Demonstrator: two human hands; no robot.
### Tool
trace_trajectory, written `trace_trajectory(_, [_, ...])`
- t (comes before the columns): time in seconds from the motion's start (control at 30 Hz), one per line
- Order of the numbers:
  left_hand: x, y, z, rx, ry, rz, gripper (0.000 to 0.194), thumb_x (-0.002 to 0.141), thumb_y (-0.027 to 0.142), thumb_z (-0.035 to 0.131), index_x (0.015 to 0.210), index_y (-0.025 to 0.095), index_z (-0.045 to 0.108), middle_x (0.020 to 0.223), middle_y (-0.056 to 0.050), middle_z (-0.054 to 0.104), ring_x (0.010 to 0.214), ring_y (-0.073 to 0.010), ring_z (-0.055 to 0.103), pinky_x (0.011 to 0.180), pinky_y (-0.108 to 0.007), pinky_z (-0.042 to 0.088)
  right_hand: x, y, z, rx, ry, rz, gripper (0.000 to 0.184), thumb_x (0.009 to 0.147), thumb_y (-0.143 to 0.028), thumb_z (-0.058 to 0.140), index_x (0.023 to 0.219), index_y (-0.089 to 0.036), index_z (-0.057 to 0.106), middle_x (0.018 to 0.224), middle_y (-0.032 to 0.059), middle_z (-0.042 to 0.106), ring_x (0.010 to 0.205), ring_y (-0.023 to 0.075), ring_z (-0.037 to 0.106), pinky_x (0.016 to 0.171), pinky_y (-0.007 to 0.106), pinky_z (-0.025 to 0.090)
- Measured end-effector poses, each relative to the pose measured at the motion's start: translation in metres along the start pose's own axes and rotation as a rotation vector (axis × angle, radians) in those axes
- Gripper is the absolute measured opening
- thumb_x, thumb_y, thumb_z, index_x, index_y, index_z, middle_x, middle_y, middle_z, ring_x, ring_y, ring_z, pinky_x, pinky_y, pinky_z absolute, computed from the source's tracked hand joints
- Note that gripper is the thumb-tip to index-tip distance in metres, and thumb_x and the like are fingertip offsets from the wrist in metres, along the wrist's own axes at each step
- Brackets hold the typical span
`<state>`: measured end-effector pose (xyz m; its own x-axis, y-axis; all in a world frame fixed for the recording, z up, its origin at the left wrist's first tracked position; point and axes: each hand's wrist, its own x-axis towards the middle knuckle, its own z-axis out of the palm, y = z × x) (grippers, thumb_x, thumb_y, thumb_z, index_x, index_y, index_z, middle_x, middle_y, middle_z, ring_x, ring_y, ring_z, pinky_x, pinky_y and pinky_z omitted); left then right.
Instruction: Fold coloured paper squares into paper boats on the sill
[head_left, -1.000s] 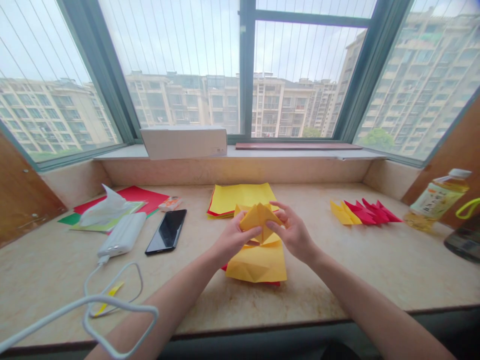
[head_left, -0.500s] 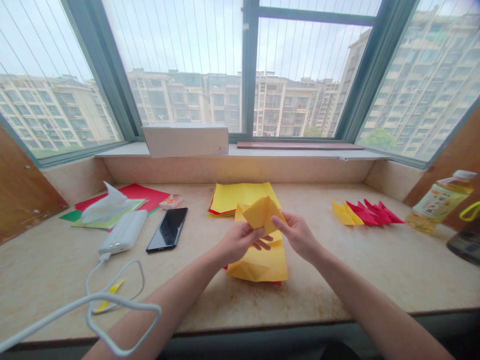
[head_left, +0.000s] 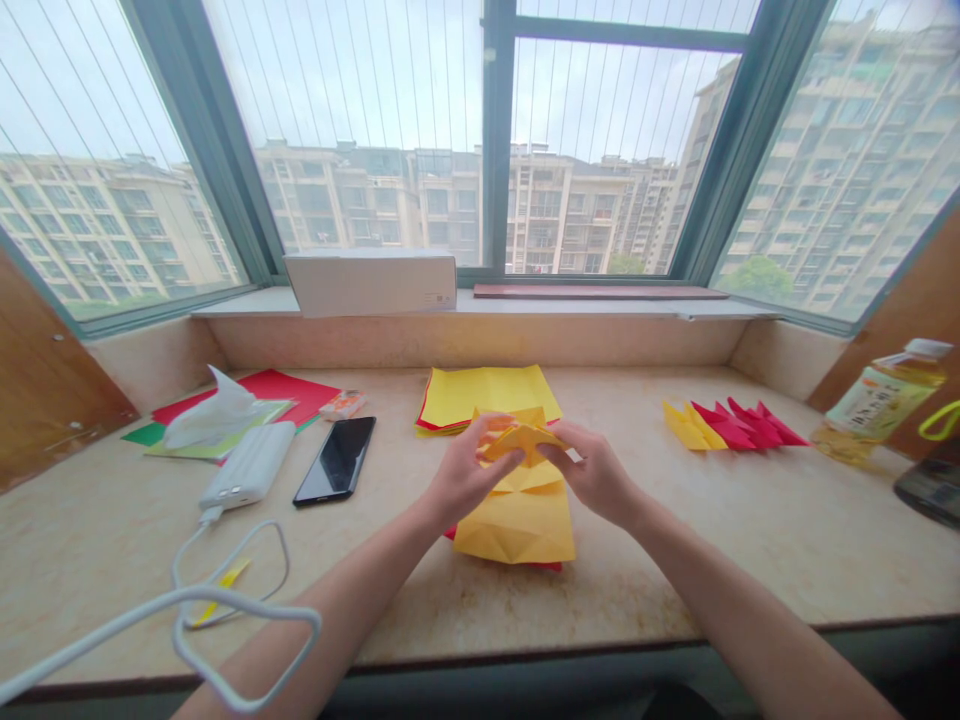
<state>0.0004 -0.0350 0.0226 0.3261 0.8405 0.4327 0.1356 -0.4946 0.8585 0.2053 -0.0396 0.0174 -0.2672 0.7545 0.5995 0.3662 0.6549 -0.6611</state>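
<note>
Between my two hands is a piece of folded yellow paper [head_left: 525, 440], held above the counter and tilted nearly flat. My left hand [head_left: 480, 465] grips its left side, thumb on the near edge and fingers behind. On the right side, my right hand [head_left: 589, 465] pinches it with thumb and fingers. Below lies a creased yellow sheet [head_left: 517, 525], with red paper [head_left: 551, 567] showing under its near edge. Just beyond my hands sits a stack of yellow and red sheets [head_left: 487, 385]. Part of the folded paper is hidden by my fingers.
Folded yellow and red paper pieces [head_left: 739, 425] lie to the right, near a drink bottle [head_left: 877, 405] and a dark container [head_left: 934, 490]. On the left are a phone [head_left: 335, 460], a white power bank [head_left: 251, 468] with a looped cable [head_left: 247, 603], and coloured sheets [head_left: 289, 395].
The folded yellow paper has tipped from facing me to nearly flat and come slightly lower. My left hand has shifted up around its left side; my right hand has closed in on the right.
</note>
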Motion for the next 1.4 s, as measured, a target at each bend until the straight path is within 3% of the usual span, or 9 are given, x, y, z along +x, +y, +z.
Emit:
trace_trajectory(0.17, [-0.001, -0.001, -0.006, 0.302, 0.003, 0.158, 0.026, 0.09, 0.035, 0.061, 0.111, 0.021, 0.062, 0.107, -0.007, 0.07, 0.094, -0.0196, 0.066, 0.066, -0.025, 0.054, -0.001, 0.004, -0.001, -0.12, -0.097, -0.064, 0.016, 0.095, -0.032, 0.055, 0.099, -0.022, 0.066, 0.094, 0.0064, 0.071, 0.086, 0.0217, 0.063, 0.078, 0.034, 0.048])
trace_trajectory(0.27, [-0.002, -0.001, -0.004, 0.298, -0.042, 0.148, 0.024, 0.092, 0.035, 0.058, 0.111, 0.02, 0.06, 0.102, -0.006, 0.069, 0.09, -0.0183, 0.066, 0.067, -0.025, 0.056, -0.001, 0.003, -0.002, -0.139, -0.139, -0.03, 0.017, 0.094, -0.036, 0.057, 0.099, -0.021, 0.064, 0.092, 0.0048, 0.071, 0.082, 0.0201, 0.064, 0.074, 0.032, 0.047])
trace_trajectory(0.4, [-0.004, 0.001, -0.001, 0.234, -0.048, 0.085, 0.026, 0.092, 0.036, 0.056, 0.113, 0.02, 0.056, 0.098, -0.005, 0.066, 0.086, -0.0168, 0.065, 0.066, -0.024, 0.055, -0.001, 0.001, 0.0, -0.119, -0.092, 0.005, 0.025, 0.095, -0.043, 0.053, 0.1, -0.021, 0.063, 0.092, 0.0045, 0.069, 0.081, 0.019, 0.063, 0.071, 0.031, 0.046])
trace_trajectory(0.57, [-0.004, 0.004, -0.003, 0.256, -0.064, 0.072, 0.024, 0.094, 0.036, 0.051, 0.111, 0.02, 0.051, 0.073, 0.003, 0.055, 0.059, -0.0104, 0.049, 0.052, -0.02, 0.04, -0.002, -0.002, 0.005, 0.069, -0.064, 0.073, 0.033, 0.096, -0.05, 0.05, 0.1, -0.02, 0.063, 0.091, 0.0047, 0.068, 0.08, 0.0183, 0.062, 0.07, 0.029, 0.047])
trace_trajectory(0.67, [-0.003, 0.004, -0.005, 0.228, -0.061, 0.074, 0.022, 0.095, 0.038, 0.049, 0.107, 0.02, 0.048, 0.07, 0.005, 0.05, 0.058, -0.0103, 0.044, 0.055, -0.021, 0.036, -0.002, -0.001, 0.006, 0.212, -0.056, 0.149, 0.036, 0.095, -0.052, 0.05, 0.102, -0.019, 0.062, 0.091, 0.0055, 0.068, 0.079, 0.0184, 0.062, 0.068, 0.028, 0.049])
trace_trajectory(0.83, [-0.002, 0.005, -0.007, 0.12, -0.057, 0.032, 0.026, 0.095, 0.044, 0.049, 0.105, 0.021, 0.046, 0.066, 0.007, 0.041, 0.057, -0.0098, 0.039, 0.054, -0.021, 0.031, -0.002, 0.002, 0.005, 0.372, 0.017, 0.195, 0.038, 0.093, -0.055, 0.052, 0.105, -0.019, 0.061, 0.093, 0.006, 0.068, 0.08, 0.0191, 0.065, 0.069, 0.028, 0.052])
trace_trajectory(1.07, [-0.002, 0.015, -0.004, -0.061, -0.041, -0.024, 0.033, 0.091, 0.049, 0.056, 0.103, 0.021, 0.044, 0.065, 0.008, 0.042, 0.055, -0.0081, 0.035, 0.052, -0.019, 0.028, 0.003, 0.0, 0.004, 0.425, 0.167, 0.134, 0.042, 0.093, -0.061, 0.047, 0.104, -0.023, 0.058, 0.099, 0.0073, 0.068, 0.087, 0.0211, 0.067, 0.074, 0.031, 0.056])
trace_trajectory(1.23, [0.0, 0.009, -0.004, -0.086, -0.043, -0.054, 0.033, 0.089, 0.05, 0.058, 0.096, 0.02, 0.044, 0.067, 0.007, 0.046, 0.054, -0.0074, 0.036, 0.049, -0.018, 0.026, 0.006, 0.005, -0.002, 0.396, 0.31, 0.145, 0.041, 0.096, -0.06, 0.041, 0.101, -0.023, 0.059, 0.087, 0.0054, 0.067, 0.068, 0.018, 0.063, 0.059, 0.028, 0.051])
trace_trajectory(1.4, [-0.001, 0.003, -0.005, -0.027, -0.095, -0.069, 0.035, 0.085, 0.047, 0.064, 0.078, 0.018, 0.046, 0.067, 0.004, 0.052, 0.055, -0.0072, 0.041, 0.05, -0.018, 0.029, 0.008, 0.014, -0.007, 0.383, 0.447, 0.136, 0.044, 0.097, -0.059, 0.038, 0.1, -0.022, 0.061, 0.088, 0.0056, 0.067, 0.068, 0.0173, 0.062, 0.057, 0.028, 0.049])
